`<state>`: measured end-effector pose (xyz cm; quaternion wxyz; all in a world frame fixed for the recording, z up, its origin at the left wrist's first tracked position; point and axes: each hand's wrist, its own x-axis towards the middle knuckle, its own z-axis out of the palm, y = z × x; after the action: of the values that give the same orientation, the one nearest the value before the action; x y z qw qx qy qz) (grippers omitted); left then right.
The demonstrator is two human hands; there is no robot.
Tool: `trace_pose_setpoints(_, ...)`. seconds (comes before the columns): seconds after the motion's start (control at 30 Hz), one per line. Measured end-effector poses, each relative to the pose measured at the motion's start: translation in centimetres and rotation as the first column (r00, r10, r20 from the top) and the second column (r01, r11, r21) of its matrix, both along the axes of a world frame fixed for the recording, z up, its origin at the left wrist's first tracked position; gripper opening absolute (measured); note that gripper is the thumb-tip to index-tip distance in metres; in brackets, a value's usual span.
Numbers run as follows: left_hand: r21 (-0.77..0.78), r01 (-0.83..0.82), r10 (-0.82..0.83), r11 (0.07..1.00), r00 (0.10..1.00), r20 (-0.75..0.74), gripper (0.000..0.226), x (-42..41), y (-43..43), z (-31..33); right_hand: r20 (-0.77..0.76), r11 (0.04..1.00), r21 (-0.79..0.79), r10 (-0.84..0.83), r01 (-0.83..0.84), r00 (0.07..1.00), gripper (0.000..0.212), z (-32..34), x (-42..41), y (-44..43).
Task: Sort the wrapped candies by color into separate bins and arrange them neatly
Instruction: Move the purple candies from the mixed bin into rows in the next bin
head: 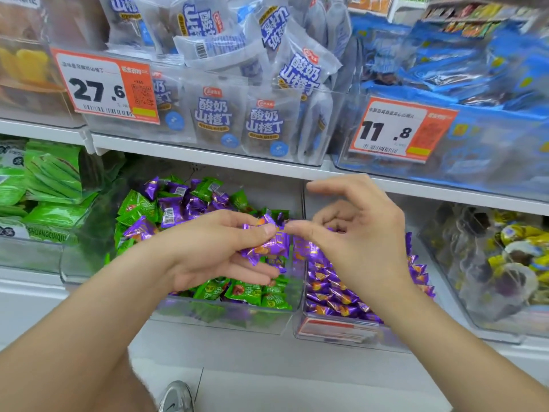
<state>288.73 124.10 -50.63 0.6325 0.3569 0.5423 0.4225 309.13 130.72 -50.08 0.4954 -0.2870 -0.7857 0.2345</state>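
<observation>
A clear bin (225,318) on the lower shelf holds mixed green candies (246,292) and purple candies (175,203). The clear bin to its right (335,331) holds only purple candies (332,292). My left hand (214,251) hovers over the mixed bin and grips a few purple candies (267,245) between thumb and fingers. My right hand (356,233) is over the right bin, its thumb tip meeting the left thumb at the held candies, its other fingers loosely curled. Whether the right hand pinches a candy is hidden.
Above, a white shelf (208,153) carries bins of white-blue snack packs (214,114) and blue packs (463,69) with price tags. Green packs (50,179) fill the bin at left, yellow-wrapped sweets (511,257) the bin at right. A grey shoe (176,396) shows on the floor.
</observation>
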Motion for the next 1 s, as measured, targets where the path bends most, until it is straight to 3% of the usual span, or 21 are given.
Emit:
trace_pose_setpoints(0.07,0.017,0.052,-0.055,0.998,0.981,0.185,0.034,1.6,0.0,0.3,-0.135,0.998,0.055,-0.029,0.037,0.99,0.041,-0.2,0.6,-0.6)
trace_pose_setpoints(0.17,0.082,0.026,-0.052,0.996,0.944,0.326,0.033,4.4,0.6,0.4,-0.207,0.996,0.018,-0.085,0.091,0.975,0.032,-0.9,1.8,-0.7)
trace_pose_setpoints(0.33,0.155,-0.085,0.031,0.984,0.946,0.322,0.034,8.1,2.2,-0.6,-0.25,0.977,-0.203,-0.12,0.069,0.961,0.032,-1.6,4.4,0.5)
trace_pose_setpoints(0.43,0.24,-0.159,0.093,0.958,0.96,0.264,0.03,9.3,2.9,-0.6,-0.167,0.958,-0.278,-0.125,0.075,0.978,0.034,-1.9,6.3,0.9)
trace_pose_setpoints(0.57,0.341,-0.05,0.013,0.939,0.994,0.108,0.025,11.1,3.7,-1.0,-0.037,0.874,-0.475,-0.136,0.102,0.99,0.04,-2.5,9.2,1.9)
trace_pose_setpoints(0.67,0.375,0.0,-0.001,0.927,1.0,0.003,0.025,12.5,4.3,-1.3,0.075,0.744,-0.667,0.009,0.043,0.997,0.031,-2.7,12.0,3.1)
trace_pose_setpoints(0.77,0.395,0.095,-0.057,0.914,0.993,-0.107,0.022,14.0,4.4,-1.5,-0.003,0.582,-0.811,0.11,-0.067,0.994,0.032,-2.6,14.7,3.6)
trace_pose_setpoints(0.8,0.402,0.125,-0.066,0.907,0.985,-0.156,0.021,14.5,4.5,-1.7,-0.004,0.584,-0.809,0.094,-0.058,0.996,0.037,-2.6,15.7,3.9)
trace_pose_setpoints(0.87,0.435,0.213,-0.055,0.875,0.935,-0.349,0.02,15.0,4.9,-2.4,0.174,0.713,-0.69,-0.001,0.123,0.985,0.042,-2.9,17.7,5.0)
trace_pose_setpoints(0.93,0.431,0.336,0.002,0.837,0.787,-0.618,0.024,15.1,5.2,-3.1,0.423,0.815,-0.466,-0.136,0.344,0.896,0.044,-3.3,19.7,6.3)
trace_pose_setpoints(1.0,0.407,0.384,0.069,0.829,0.653,-0.754,0.035,15.4,5.4,-3.6,0.605,0.861,-0.296,-0.167,0.415,0.778,0.042,-3.6,21.5,7.1)
